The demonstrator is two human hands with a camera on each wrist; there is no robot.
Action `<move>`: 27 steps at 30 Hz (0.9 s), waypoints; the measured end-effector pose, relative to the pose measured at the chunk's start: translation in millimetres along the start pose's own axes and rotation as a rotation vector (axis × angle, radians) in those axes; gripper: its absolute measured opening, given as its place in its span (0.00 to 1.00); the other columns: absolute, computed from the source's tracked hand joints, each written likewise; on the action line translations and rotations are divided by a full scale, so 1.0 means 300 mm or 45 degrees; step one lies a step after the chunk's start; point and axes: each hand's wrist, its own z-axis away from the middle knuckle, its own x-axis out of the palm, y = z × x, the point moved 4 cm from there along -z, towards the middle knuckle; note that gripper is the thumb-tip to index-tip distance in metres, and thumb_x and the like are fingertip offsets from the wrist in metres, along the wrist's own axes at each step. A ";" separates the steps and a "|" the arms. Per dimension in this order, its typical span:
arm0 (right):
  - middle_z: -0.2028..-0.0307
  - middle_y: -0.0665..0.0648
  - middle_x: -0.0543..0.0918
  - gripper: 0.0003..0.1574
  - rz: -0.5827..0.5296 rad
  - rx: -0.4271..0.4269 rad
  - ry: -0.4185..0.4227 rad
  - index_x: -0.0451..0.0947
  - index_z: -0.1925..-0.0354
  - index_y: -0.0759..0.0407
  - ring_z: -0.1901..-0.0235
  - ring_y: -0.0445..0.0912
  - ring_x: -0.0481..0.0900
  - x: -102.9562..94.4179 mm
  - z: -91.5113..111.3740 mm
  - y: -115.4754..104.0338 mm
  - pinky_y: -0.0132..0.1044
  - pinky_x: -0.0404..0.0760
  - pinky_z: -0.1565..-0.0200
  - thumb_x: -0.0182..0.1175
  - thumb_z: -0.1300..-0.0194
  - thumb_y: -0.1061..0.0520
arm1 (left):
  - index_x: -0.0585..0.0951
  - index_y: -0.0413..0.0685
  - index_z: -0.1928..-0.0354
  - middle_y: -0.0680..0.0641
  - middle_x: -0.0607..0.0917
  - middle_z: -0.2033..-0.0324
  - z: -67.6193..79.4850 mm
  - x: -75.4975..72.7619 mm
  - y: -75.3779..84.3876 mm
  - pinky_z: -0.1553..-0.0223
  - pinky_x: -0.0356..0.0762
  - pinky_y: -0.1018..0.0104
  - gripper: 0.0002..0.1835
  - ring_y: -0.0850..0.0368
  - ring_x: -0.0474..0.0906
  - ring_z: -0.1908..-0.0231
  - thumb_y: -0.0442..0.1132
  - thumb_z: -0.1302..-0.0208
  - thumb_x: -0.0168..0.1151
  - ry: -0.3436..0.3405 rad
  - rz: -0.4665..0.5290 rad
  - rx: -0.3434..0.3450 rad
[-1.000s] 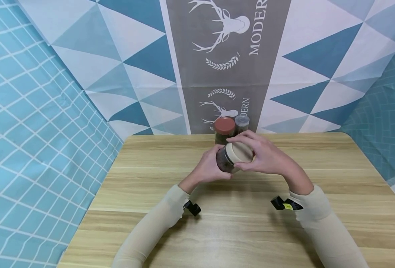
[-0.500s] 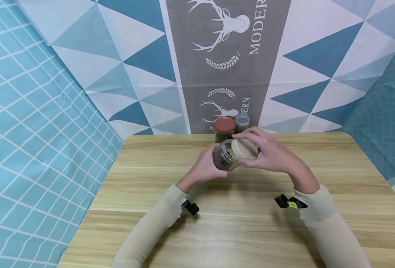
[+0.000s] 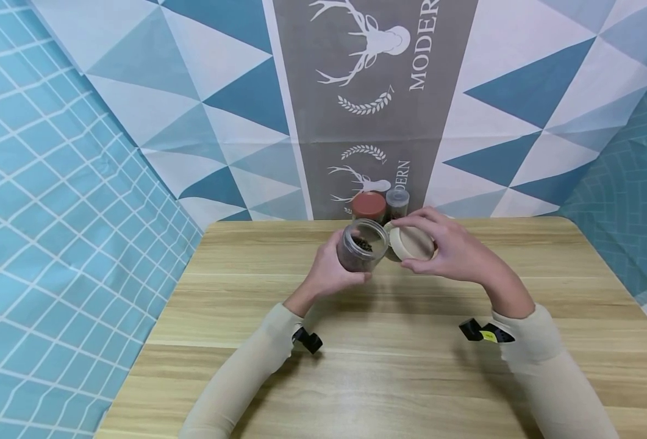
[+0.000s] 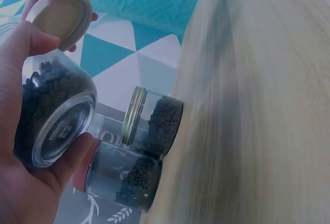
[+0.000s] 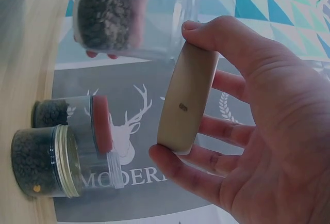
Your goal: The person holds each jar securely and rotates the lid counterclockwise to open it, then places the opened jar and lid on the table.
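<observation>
My left hand grips a clear jar round its side. The jar's mouth is uncovered and tilts towards me, with small dark bean-like pieces inside. Just to its right, my right hand holds a round beige lid by the rim, thumb and fingers spread round its edge. In the right wrist view the lid appears edge-on, very near the jar's rim; whether they touch I cannot tell. Both the jar and the lid are above the table.
Behind my hands stand a red-lidded jar, a slim container with a clear top and a gold-lidded jar, mostly hidden from above. They stand near the wooden table's back edge. Patterned cloth hangs behind.
The beige lid has come off the jar, moving right with my right hand. My left hand has drawn the jar slightly left and tipped it more upright, so its inside shows.
</observation>
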 end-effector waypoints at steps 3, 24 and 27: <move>0.39 0.59 0.85 0.43 0.023 -0.006 -0.004 0.83 0.27 0.51 0.42 0.56 0.85 0.002 0.005 0.004 0.54 0.83 0.48 0.83 0.38 0.53 | 0.78 0.44 0.29 0.37 0.87 0.35 -0.001 -0.005 0.003 0.30 0.83 0.45 0.46 0.40 0.85 0.35 0.37 0.55 0.87 0.015 0.016 0.003; 0.34 0.61 0.85 0.41 0.125 -0.019 -0.202 0.86 0.31 0.51 0.33 0.64 0.82 0.076 0.031 0.043 0.66 0.85 0.38 0.85 0.43 0.57 | 0.77 0.37 0.27 0.35 0.86 0.33 -0.003 -0.013 0.002 0.27 0.81 0.50 0.50 0.39 0.84 0.34 0.33 0.57 0.86 0.098 0.124 0.089; 0.35 0.60 0.86 0.40 0.144 -0.019 -0.221 0.87 0.33 0.52 0.34 0.64 0.82 0.091 0.034 0.050 0.65 0.85 0.38 0.84 0.44 0.57 | 0.77 0.37 0.27 0.35 0.86 0.33 -0.002 -0.013 0.002 0.27 0.80 0.50 0.49 0.39 0.84 0.34 0.34 0.57 0.86 0.099 0.135 0.097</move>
